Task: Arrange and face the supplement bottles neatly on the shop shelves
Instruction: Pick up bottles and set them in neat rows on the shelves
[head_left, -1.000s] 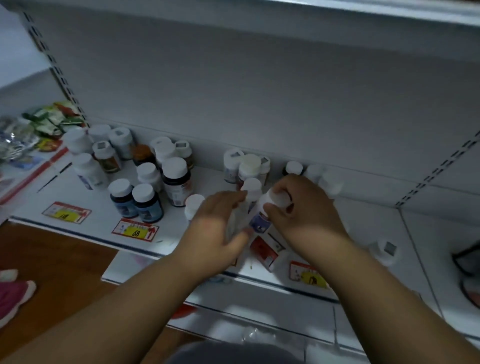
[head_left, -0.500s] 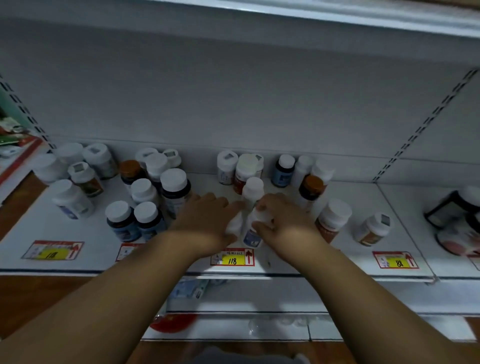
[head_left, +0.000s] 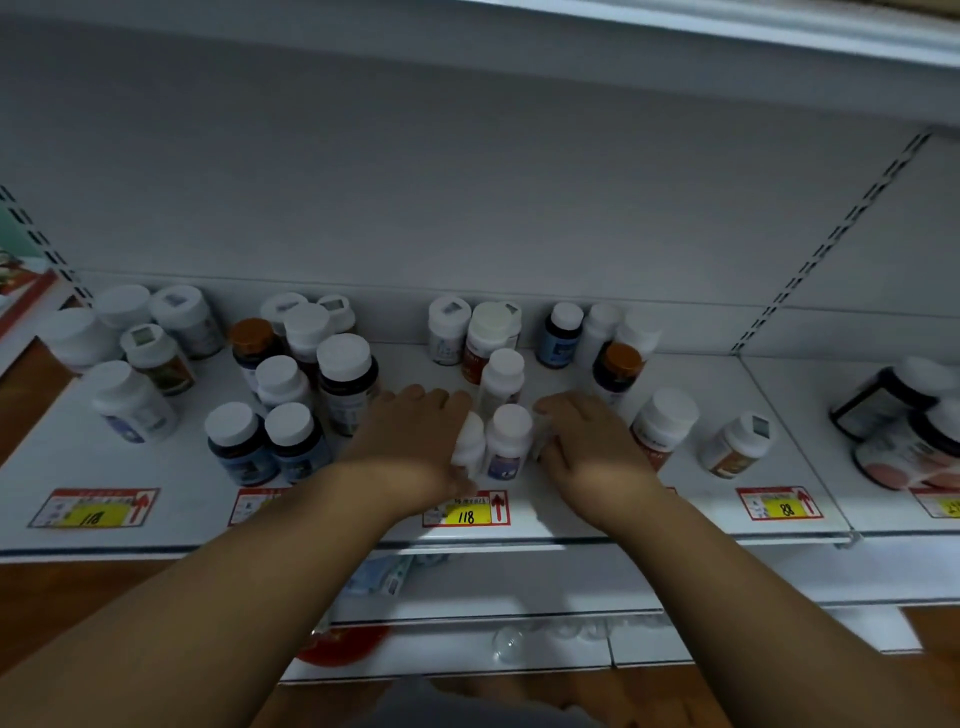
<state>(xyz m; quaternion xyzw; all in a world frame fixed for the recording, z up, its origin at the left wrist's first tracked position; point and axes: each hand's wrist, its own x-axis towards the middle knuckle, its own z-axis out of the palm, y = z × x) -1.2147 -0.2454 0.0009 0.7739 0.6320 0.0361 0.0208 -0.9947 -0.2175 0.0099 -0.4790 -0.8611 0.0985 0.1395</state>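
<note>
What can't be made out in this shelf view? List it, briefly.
- Head view: the bottle by the left hand is half hidden behind that hand.
- Bottle label text: blurred, too small to read.
- Dark jars at right: cut by the frame edge.
- Lower shelf: blocked by the forearms.

1. Two bare hands reach onto the shelf (head_left: 701, 415): the left hand (head_left: 410, 441) and the right hand (head_left: 592, 447).
2. Between the hands stand three small white bottles (head_left: 506, 441), one partly hidden behind the right hand's fingers.
3. Orange-capped bottles (head_left: 253, 338): two.
4. Dark blue bottles with white caps (head_left: 236, 441) at the front left: two, side by side.
5. Yellow-and-red price tags (head_left: 465, 512) on the shelf front: six, some partly hidden or cut off.
6. Dark jars (head_left: 883, 400) at far right: two.
</note>
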